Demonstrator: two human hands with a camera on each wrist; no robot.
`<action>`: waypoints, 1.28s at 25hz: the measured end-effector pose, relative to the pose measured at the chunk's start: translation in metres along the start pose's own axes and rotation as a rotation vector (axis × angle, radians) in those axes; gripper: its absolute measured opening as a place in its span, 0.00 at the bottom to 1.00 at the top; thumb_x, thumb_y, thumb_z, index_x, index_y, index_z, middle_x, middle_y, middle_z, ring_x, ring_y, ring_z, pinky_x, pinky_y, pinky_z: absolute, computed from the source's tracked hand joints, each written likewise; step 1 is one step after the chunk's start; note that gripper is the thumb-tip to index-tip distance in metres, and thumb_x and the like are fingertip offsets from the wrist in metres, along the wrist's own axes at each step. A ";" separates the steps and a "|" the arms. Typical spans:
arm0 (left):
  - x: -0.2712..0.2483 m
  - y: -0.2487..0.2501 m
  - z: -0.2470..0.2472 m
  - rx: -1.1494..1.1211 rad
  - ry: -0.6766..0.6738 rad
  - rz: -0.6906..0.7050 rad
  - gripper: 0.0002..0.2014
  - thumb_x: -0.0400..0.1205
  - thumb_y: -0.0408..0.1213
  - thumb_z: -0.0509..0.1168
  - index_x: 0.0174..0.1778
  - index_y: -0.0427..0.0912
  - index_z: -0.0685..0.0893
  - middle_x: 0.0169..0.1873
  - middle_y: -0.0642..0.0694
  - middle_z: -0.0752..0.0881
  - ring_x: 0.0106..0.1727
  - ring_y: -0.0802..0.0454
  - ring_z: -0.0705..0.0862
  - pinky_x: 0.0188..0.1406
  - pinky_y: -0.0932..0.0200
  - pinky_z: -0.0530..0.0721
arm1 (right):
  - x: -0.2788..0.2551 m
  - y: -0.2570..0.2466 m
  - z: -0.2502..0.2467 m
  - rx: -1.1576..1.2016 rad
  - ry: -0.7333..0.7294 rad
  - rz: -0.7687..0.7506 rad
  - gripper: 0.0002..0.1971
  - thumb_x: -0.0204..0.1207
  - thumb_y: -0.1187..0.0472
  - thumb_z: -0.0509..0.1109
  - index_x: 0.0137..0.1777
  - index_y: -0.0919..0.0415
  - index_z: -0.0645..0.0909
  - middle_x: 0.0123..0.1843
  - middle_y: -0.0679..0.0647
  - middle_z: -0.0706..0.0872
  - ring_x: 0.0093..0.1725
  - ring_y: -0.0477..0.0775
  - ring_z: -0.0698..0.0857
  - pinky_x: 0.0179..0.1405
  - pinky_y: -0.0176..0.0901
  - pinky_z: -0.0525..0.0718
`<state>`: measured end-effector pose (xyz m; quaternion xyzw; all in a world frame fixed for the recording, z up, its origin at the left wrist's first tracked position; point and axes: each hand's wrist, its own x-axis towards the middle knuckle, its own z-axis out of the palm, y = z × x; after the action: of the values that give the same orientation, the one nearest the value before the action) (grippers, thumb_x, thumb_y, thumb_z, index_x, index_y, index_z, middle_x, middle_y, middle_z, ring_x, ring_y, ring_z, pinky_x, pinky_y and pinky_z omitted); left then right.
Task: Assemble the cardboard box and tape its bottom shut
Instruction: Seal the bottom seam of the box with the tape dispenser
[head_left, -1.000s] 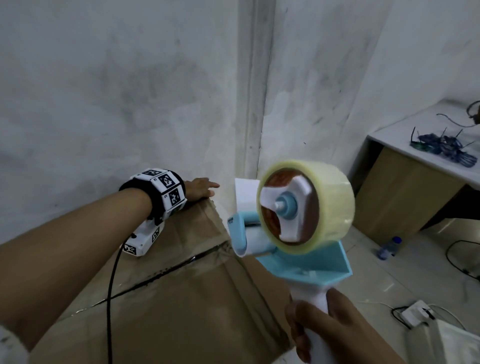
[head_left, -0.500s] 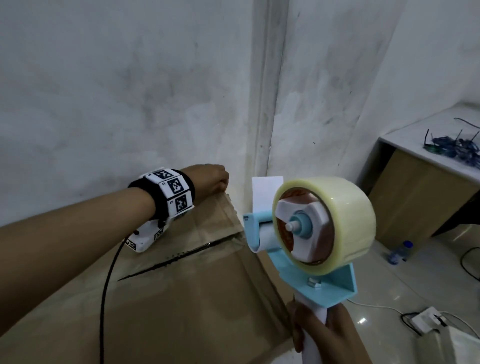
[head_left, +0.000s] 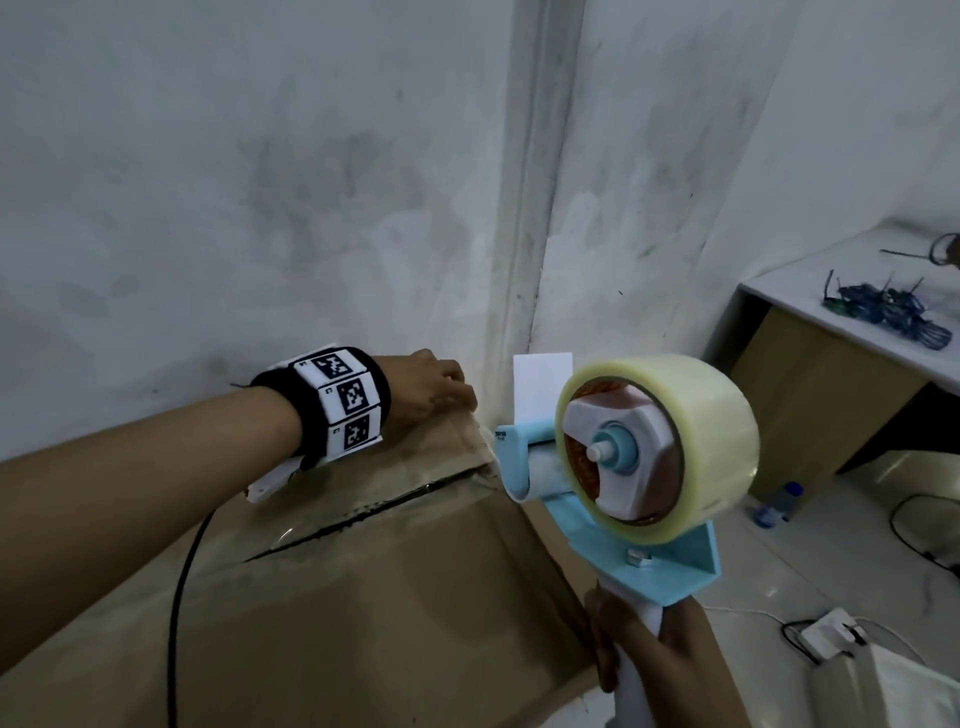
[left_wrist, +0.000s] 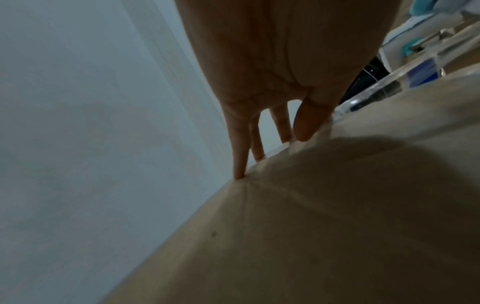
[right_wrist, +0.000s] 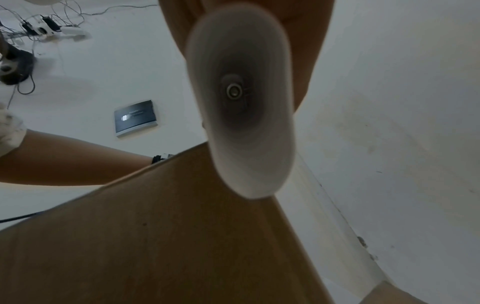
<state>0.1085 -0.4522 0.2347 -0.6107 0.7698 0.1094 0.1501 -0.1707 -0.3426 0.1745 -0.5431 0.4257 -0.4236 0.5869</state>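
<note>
- Right hand (head_left: 660, 670) wraps the tape dispenser (head_left: 623, 467) handle, its roller just right of the box seam's (head_left: 363, 514) far end.
- Left hand (head_left: 431, 389), fingers (left_wrist: 239, 156) straight, presses the cardboard box's (head_left: 363, 623) far edge; the seam runs near-left from there.

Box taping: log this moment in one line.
left hand: pressing box far corner | right hand: holding tape dispenser | seam: open

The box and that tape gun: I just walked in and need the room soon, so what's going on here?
A person is taping a cardboard box shut. Their left hand presses straight fingers on the box's far edge by the wall. Their right hand grips the handle of a blue tape dispenser, held off the box's right end. The seam between the flaps still gapes.
</note>
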 end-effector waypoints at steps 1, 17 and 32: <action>-0.002 0.005 0.001 0.001 -0.028 -0.005 0.24 0.80 0.33 0.49 0.71 0.55 0.71 0.74 0.47 0.68 0.72 0.43 0.66 0.75 0.43 0.66 | -0.001 -0.001 0.002 0.018 0.002 -0.012 0.07 0.65 0.70 0.69 0.27 0.69 0.77 0.13 0.56 0.72 0.11 0.48 0.69 0.14 0.32 0.67; -0.021 0.044 0.025 0.110 0.028 -0.157 0.26 0.86 0.45 0.45 0.81 0.48 0.47 0.82 0.41 0.45 0.83 0.41 0.44 0.81 0.42 0.47 | -0.003 0.001 0.010 -0.014 0.057 -0.010 0.07 0.57 0.60 0.67 0.30 0.64 0.74 0.15 0.54 0.77 0.12 0.43 0.71 0.13 0.33 0.70; -0.037 0.070 0.026 -0.500 -0.027 -0.200 0.24 0.88 0.43 0.37 0.80 0.48 0.40 0.82 0.48 0.39 0.82 0.51 0.34 0.80 0.51 0.34 | -0.002 0.001 0.003 -0.151 -0.042 0.002 0.08 0.59 0.57 0.66 0.21 0.55 0.75 0.16 0.54 0.75 0.18 0.48 0.73 0.25 0.45 0.71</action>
<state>0.0508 -0.3934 0.2232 -0.7004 0.6525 0.2889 0.0152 -0.1679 -0.3396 0.1733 -0.5942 0.4445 -0.3782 0.5535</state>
